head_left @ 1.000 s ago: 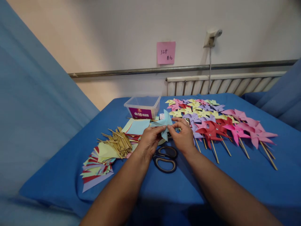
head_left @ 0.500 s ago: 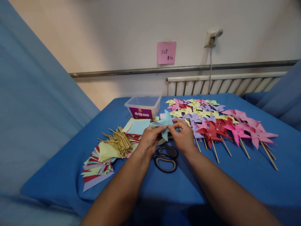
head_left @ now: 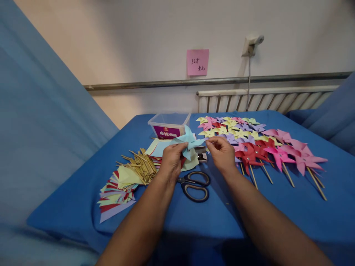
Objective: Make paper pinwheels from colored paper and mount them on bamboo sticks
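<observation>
Your left hand [head_left: 170, 159] hides most of its own fingers behind the palm; its thumb pinches the pale blue paper pinwheel [head_left: 189, 139] from the near side, up in front of the sheets of paper [head_left: 161, 148] and partly over them. Your right hand [head_left: 224, 153] has thumb and forefinger drawn close at the tip of one blade (whether they grip it or merely sit beside it, you cannot tell from here). Both forearms reach in from the bottom edge, wrists raised above the bench [head_left: 263, 218]. Your left wrist covers the blades of the scissors [head_left: 186, 181], leaving dark, rounded handle loops in view. Beyond, a small box [head_left: 205, 156] holds dark bits too tiny to make out. Slim, woody sticks [head_left: 142, 166] heap on the left; on the right, folded paper pinwheels [head_left: 249, 153] overlap, many sticks concealed beneath.
</observation>
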`<state>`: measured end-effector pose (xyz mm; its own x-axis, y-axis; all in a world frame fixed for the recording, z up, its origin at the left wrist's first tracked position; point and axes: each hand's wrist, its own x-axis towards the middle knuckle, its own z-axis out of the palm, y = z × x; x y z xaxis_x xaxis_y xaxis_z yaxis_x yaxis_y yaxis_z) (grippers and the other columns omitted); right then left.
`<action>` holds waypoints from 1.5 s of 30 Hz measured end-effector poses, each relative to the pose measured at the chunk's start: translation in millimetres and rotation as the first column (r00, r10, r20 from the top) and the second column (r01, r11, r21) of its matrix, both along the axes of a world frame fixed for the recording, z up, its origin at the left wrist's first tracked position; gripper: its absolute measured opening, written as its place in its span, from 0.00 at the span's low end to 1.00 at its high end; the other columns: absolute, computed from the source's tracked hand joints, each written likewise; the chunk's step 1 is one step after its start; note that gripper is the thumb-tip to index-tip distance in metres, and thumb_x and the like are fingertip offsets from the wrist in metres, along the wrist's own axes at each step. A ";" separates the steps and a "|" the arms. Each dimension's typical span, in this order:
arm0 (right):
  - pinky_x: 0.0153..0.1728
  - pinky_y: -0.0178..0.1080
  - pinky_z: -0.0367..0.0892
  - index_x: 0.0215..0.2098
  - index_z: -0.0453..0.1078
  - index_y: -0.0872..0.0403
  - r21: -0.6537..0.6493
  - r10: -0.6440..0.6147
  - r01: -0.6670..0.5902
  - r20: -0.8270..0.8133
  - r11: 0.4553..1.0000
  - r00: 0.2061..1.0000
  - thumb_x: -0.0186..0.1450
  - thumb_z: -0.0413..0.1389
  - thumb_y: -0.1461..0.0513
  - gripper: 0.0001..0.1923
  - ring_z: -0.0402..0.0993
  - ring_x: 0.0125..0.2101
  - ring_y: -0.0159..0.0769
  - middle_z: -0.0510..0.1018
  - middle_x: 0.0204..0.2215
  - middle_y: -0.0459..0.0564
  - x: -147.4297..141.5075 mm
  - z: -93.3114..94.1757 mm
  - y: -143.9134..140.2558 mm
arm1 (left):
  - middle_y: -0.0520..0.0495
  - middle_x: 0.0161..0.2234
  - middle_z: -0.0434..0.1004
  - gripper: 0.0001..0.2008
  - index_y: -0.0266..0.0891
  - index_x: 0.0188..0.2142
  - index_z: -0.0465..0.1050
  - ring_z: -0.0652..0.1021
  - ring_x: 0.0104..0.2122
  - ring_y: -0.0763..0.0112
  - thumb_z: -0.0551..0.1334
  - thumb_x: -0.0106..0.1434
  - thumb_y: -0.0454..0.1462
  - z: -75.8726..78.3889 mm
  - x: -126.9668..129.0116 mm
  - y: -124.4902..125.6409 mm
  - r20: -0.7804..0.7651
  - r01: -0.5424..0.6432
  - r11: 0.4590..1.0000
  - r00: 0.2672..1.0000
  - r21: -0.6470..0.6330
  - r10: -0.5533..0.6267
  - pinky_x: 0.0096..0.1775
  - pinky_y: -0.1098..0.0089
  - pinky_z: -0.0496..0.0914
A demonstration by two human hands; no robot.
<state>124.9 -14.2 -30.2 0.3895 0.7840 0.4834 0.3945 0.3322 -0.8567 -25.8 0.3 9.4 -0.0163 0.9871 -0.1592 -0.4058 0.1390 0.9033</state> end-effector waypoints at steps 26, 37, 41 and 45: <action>0.35 0.39 0.66 0.39 0.78 0.52 -0.532 0.402 0.171 0.781 0.829 0.479 0.64 0.49 0.62 0.14 0.77 0.38 0.44 0.80 0.38 0.57 -19.4 12.7 5.4 | 0.46 0.22 0.77 0.12 0.30 0.25 0.74 0.75 0.21 0.69 0.72 0.41 0.35 -13.6 -1.5 7.0 0.081 0.037 0.999 0.996 -0.026 -0.035 0.27 0.68 0.71; 0.36 0.38 0.65 0.39 0.77 0.52 -0.460 0.351 0.130 0.806 0.879 0.476 0.69 0.45 0.59 0.17 0.75 0.38 0.42 0.78 0.37 0.56 -15.5 5.0 2.9 | 0.46 0.21 0.76 0.10 0.31 0.23 0.74 0.75 0.19 0.70 0.71 0.40 0.33 -10.2 -0.8 6.2 0.086 0.026 0.999 0.996 -0.039 -0.023 0.26 0.69 0.70; 0.35 0.38 0.65 0.40 0.76 0.53 -0.474 0.354 0.147 0.799 0.868 0.486 0.68 0.46 0.59 0.17 0.75 0.38 0.42 0.78 0.38 0.56 -13.2 4.3 2.4 | 0.46 0.22 0.77 0.11 0.31 0.24 0.74 0.75 0.20 0.70 0.72 0.41 0.34 -9.2 -0.8 5.0 0.078 0.037 0.999 0.996 -0.040 -0.034 0.26 0.69 0.70; 0.34 0.37 0.65 0.38 0.77 0.52 -0.533 0.404 0.153 0.771 0.832 0.492 0.65 0.48 0.61 0.14 0.76 0.39 0.43 0.78 0.39 0.55 -12.5 5.7 4.7 | 0.46 0.21 0.77 0.10 0.31 0.24 0.74 0.75 0.20 0.70 0.72 0.40 0.33 -9.3 -0.7 5.0 0.076 0.030 0.999 0.997 -0.028 -0.028 0.26 0.69 0.71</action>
